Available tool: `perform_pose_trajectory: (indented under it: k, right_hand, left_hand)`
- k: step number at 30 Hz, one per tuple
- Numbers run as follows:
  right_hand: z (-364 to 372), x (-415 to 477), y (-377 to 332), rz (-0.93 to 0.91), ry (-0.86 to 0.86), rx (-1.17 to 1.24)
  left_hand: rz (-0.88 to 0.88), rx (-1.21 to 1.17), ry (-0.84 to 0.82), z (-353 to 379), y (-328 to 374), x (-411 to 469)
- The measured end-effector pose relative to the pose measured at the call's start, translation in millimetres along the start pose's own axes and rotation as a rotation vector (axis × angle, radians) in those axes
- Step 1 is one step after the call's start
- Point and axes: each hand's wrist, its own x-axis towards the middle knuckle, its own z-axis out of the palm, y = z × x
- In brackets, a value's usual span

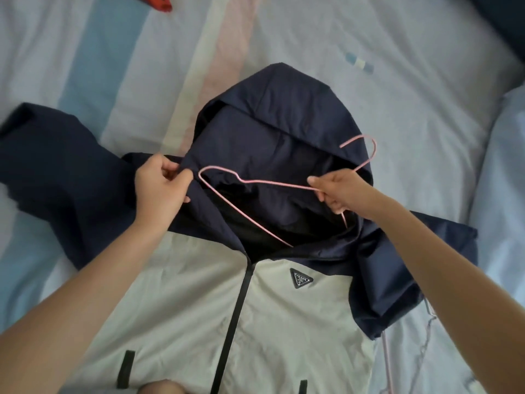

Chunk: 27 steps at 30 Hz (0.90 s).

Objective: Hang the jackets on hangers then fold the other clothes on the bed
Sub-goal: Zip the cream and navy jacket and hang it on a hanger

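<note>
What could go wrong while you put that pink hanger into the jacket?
1. The pink hanger is only partly inside the neck opening, its left end poking out near the left hand. It might snag the dark lining instead of sliding into the shoulder.
2. The right hand grips thin wire near the hook; it could twist or slip.
3. The jacket is zipped, so the narrow opening may bunch the collar.

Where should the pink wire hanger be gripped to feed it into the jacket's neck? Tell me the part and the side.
Grip the pink hanger at its neck, just below the hook, coming from the right, as the right hand does. That leaves the left shoulder loop free to slide under the collar, which the left hand holds open on the jacket.
</note>
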Motion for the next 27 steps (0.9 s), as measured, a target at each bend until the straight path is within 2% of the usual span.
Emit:
perform_pose_trajectory:
  k: [3, 5, 8, 11, 13, 15, 17, 20, 23, 25, 27]
  right_hand:
    - [19, -1, 5, -0.028, -0.052, -0.088]
    - [33, 1, 5, -0.075, -0.037, -0.198]
    - [51, 0, -2, -0.199, 0.147, -0.271]
    - [67, -5, -22, -0.345, 0.384, -0.155]
    - [70, -7, -40, -0.376, 0.378, 0.046]
    - [68, -8, -56, -0.361, 0.235, 0.108]
    - [67, -7, -62, -0.391, 0.140, -0.035]
    - [68, -3, -51, -0.396, 0.193, -0.142]
    - [69, -8, -32, -0.373, 0.151, -0.206]
    - [70, -11, -18, -0.319, 0.077, -0.211]
    - [71, -13, -6, -0.293, 0.113, -0.145]
  left_hand:
    - [0.041, -0.005, 0.038, -1, 6, -1]
    - [0.159, 0.040, 0.043, 1, 14, -3]
    - [0.337, 0.132, -0.068, 11, 27, -10]
    - [0.458, 0.229, -0.213, 28, 38, -26]
    - [0.494, 0.251, -0.314, 38, 42, -39]
    - [0.475, 0.228, -0.380, 40, 41, -44]
    - [0.406, 0.150, -0.368, 35, 33, -41]
    - [0.304, 0.049, -0.234, 18, 15, -33]
    - [0.248, 0.112, -0.107, -4, -6, -32]
    - [0.228, 0.182, -0.101, -16, -19, -30]
    - [0.216, 0.210, -0.156, -24, -27, -31]
